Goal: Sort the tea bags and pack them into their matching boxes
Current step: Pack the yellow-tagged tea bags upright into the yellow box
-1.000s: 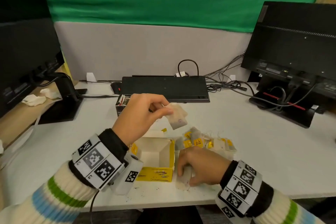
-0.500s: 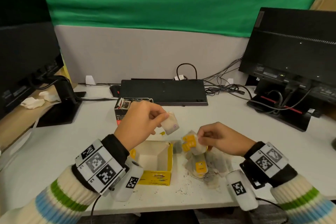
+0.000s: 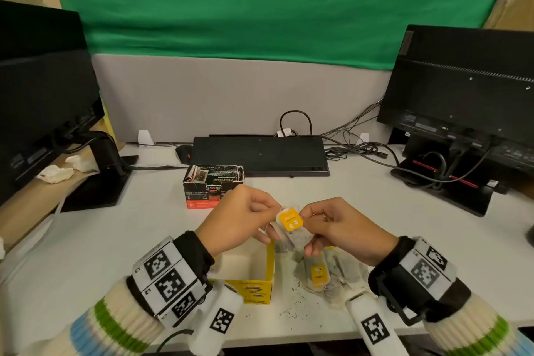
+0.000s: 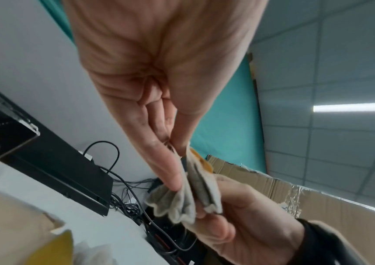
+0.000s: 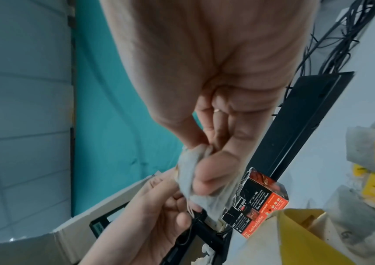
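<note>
My left hand (image 3: pixel 268 221) and right hand (image 3: pixel 306 228) meet above the open yellow box (image 3: pixel 254 286). The right hand pinches a tea bag with a yellow tag (image 3: pixel 290 220). The left hand pinches a second, pale tea bag (image 4: pixel 175 202) by its top, pressed against the first; in the head view it is mostly hidden. In the left wrist view the left fingers (image 4: pixel 170 172) lie on the bag, with the right hand (image 4: pixel 238 224) below. A black and red box (image 3: pixel 212 189) stands open behind the hands. A pile of yellow-tagged tea bags (image 3: pixel 326 272) lies right of the yellow box.
A black keyboard (image 3: pixel 260 153) lies at the back, with cables (image 3: pixel 361 147) to its right. Monitors stand at the left (image 3: pixel 43 101) and right (image 3: pixel 468 89). Tea crumbs (image 3: pixel 291 300) dot the white desk near its front edge.
The right hand has lifted a yellow-tagged tea bag off the pile and brought it up to the left hand. The left hand has come down and right with its tea bag.
</note>
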Motion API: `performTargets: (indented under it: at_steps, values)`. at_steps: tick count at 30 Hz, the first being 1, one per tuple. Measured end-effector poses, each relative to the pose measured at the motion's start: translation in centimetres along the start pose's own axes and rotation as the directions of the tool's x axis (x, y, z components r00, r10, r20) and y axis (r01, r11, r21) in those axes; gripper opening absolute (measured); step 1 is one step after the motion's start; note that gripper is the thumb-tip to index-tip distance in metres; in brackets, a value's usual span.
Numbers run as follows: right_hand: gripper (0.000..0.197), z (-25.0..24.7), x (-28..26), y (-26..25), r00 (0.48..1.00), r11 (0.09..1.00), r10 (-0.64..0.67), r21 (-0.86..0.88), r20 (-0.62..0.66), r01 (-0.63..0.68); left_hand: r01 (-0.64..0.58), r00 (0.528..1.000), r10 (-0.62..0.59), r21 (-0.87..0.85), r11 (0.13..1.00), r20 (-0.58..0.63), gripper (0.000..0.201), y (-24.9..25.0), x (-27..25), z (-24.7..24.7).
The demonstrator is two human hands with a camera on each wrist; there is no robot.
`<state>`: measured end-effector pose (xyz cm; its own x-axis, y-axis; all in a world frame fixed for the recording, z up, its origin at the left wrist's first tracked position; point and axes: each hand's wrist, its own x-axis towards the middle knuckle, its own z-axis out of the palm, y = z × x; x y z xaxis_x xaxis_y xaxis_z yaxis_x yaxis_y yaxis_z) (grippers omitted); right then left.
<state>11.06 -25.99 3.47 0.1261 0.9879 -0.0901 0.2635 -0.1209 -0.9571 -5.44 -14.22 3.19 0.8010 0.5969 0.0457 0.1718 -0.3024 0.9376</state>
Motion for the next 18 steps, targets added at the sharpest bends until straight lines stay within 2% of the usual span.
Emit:
performTargets:
  at_steps: [5,9,13,17,18]
  values:
    - [0.024,0.3,0.1,0.0,0.995,0.998,0.059,-0.029,-0.076,-0.061,0.069,0.997,-0.065,-0.159,0.985,0.031,0.021,0.2,-0.2,0.3]
    - [0.023,0.6,0.1,0.1,0.995,0.995,0.055,-0.074,-0.084,-0.062,0.103,0.994,-0.096,-0.165,0.981,0.049,0.033,0.4,-0.3,0.7]
    - [0.015,0.7,0.3,0.6,0.995,0.991,0.031,-0.123,-0.095,-0.043,0.116,0.993,-0.115,-0.117,0.986,0.018,0.022,0.1,-0.2,0.9]
    - [0.014,0.9,0.9,1.2,0.967,0.995,-0.053,-0.092,-0.249,0.031,0.135,0.991,-0.136,-0.138,0.981,0.005,0.014,0.2,-0.2,-0.4]
    - [0.016,1.0,1.0,1.3,0.970,0.996,-0.061,-0.080,-0.234,0.043,0.141,0.990,-0.143,-0.152,0.978,0.002,0.012,0.2,-0.2,-1.0]
